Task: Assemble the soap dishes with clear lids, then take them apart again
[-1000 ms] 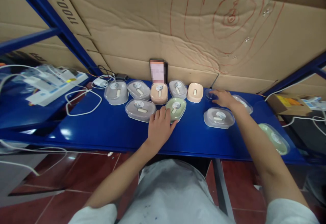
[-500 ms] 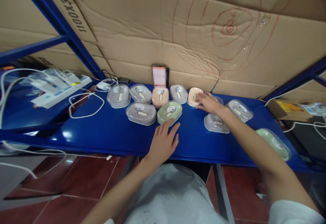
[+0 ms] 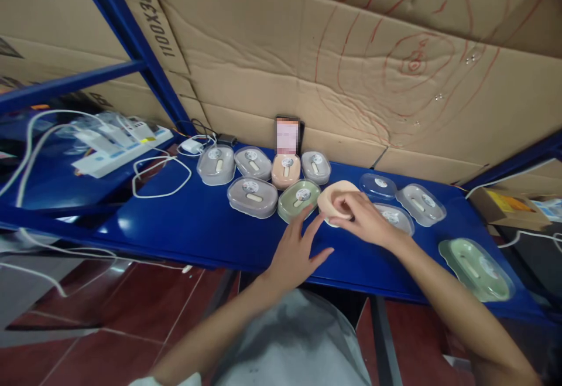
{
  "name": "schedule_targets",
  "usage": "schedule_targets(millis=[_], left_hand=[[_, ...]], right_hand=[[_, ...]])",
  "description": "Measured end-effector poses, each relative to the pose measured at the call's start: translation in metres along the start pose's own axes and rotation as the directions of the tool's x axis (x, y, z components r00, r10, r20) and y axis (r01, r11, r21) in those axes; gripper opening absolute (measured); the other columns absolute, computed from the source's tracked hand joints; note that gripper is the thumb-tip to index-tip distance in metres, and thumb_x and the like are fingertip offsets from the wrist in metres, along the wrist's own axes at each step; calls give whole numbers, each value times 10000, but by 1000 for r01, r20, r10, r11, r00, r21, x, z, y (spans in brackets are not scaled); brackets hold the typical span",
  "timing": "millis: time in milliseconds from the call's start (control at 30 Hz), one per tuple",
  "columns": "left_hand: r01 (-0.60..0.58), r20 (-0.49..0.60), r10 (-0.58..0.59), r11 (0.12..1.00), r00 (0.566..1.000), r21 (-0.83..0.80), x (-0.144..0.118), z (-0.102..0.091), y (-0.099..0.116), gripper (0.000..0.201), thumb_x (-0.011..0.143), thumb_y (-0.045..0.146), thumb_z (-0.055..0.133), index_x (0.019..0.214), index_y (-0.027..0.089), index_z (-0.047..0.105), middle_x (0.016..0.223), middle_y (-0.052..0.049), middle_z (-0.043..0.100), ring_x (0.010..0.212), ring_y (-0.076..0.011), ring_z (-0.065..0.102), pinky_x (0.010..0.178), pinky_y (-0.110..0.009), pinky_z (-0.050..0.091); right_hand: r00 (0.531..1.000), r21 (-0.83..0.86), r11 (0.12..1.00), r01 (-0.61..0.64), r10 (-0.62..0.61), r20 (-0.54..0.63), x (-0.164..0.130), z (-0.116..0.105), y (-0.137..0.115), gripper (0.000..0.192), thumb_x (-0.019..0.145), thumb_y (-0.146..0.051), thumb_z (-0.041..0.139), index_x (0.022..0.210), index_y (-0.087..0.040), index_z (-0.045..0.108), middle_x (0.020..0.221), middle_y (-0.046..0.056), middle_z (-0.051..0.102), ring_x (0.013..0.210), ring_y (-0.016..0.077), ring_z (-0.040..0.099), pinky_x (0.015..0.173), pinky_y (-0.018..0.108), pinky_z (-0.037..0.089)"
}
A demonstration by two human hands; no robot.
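My right hand [image 3: 366, 219] has its fingers closed on a peach soap dish [image 3: 330, 195], which is lifted and tilted above the blue table. No clear cover shows on this dish. My left hand [image 3: 292, 254] is open with fingers spread, its fingertips close to the dish's left side; whether they touch it I cannot tell. Just beyond the left fingers lies a green soap dish [image 3: 298, 200] under a clear lid. A loose-looking clear lid [image 3: 378, 186] with a round label lies behind my right hand. A covered grey dish [image 3: 395, 218] is partly hidden by that hand.
Several covered grey dishes [image 3: 252, 197] and a covered peach one [image 3: 285, 174] stand at the back left. A phone [image 3: 287, 135] leans on the cardboard wall [image 3: 246, 52]. A green dish [image 3: 476, 269] lies at right, a power strip [image 3: 118, 154] and white cables at left.
My right hand has brought the peach dish from the back row toward me and my left hand. My left hand has moved slightly right, toward the dish. The head view has shifted slightly.
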State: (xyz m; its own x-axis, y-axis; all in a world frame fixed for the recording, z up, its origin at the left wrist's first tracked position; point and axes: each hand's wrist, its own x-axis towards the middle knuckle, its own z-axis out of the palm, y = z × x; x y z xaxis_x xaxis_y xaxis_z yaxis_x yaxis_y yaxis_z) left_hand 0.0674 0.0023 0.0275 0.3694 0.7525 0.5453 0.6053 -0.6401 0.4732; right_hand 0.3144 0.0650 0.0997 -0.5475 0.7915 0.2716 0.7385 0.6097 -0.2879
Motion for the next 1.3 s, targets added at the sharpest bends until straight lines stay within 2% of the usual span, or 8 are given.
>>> schedule_targets(millis=[200,333,567,700,833,1000,1133,1300], left_hand=[[-111,235,85,989,968,99,15,21,7,709,1042,432,691,1639,173,410,1684,-229,469,1562,-392,475,1227,-566,472],[-201,330,127,959,935,201,28,28,10,696,1069,466,650,1628,113,433,1590,-222,584,1502,-372,539,1221,-540,462],[-205,296,152,966,943,157,-43,-29,-7,205,1081,360,629,1155,176,683,1265,-134,717,1268,-316,670,1067,-475,602],[-88,271,66,994,960,68,-76,-63,-24,111,1081,292,620,1133,205,666,1370,-138,652,1328,-303,650,1044,-473,641],[-5,245,-1,1000,970,24,-78,-78,-39,83,1076,274,626,1117,220,672,1595,-149,508,1493,-337,552,1155,-539,589],[53,194,-44,998,980,-44,-77,-73,-43,301,1073,339,648,1364,267,619,1553,-137,583,1411,-302,635,1140,-517,609],[32,184,-24,999,983,-43,-74,-60,-37,595,1061,409,680,1595,292,448,1542,-168,601,1404,-316,636,1125,-526,604],[-131,194,129,991,972,-4,-61,-44,-37,713,1055,448,690,1677,324,363,1603,-179,563,1450,-336,606,1125,-512,585]], right_hand=[[957,-84,987,-139,112,-267,-43,-8,-24,430,1033,-575,633,1318,-259,576,1260,144,734,1172,362,688,1115,563,439],[923,-6,968,-252,238,-301,-77,-9,-40,734,983,-592,694,1603,-316,414,1359,155,680,1206,379,669,1076,555,501],[948,-27,955,-295,289,-137,-136,49,-88,841,1052,-438,639,1760,-407,186,1342,123,707,1235,377,685,1045,563,539],[946,-119,949,-292,269,-179,-145,65,-85,826,1054,-391,665,1749,-433,220,1403,97,731,1273,356,705,1105,582,491],[952,-144,945,-294,277,-131,-157,52,-63,745,1054,-429,669,1712,-429,319,1599,84,615,1473,382,585,1243,692,339],[917,-39,937,-347,331,-223,-171,42,-49,597,1054,-312,629,1607,-495,501,1529,30,673,1463,372,596,1141,684,511],[872,85,940,-329,337,-354,-156,56,-76,590,1028,-278,656,1572,-489,564,1357,31,768,1269,363,720,1037,619,603],[939,23,970,-241,239,-246,-128,74,-109,653,1050,-255,650,1641,-469,471,1394,22,759,1272,333,724,1030,574,574]])
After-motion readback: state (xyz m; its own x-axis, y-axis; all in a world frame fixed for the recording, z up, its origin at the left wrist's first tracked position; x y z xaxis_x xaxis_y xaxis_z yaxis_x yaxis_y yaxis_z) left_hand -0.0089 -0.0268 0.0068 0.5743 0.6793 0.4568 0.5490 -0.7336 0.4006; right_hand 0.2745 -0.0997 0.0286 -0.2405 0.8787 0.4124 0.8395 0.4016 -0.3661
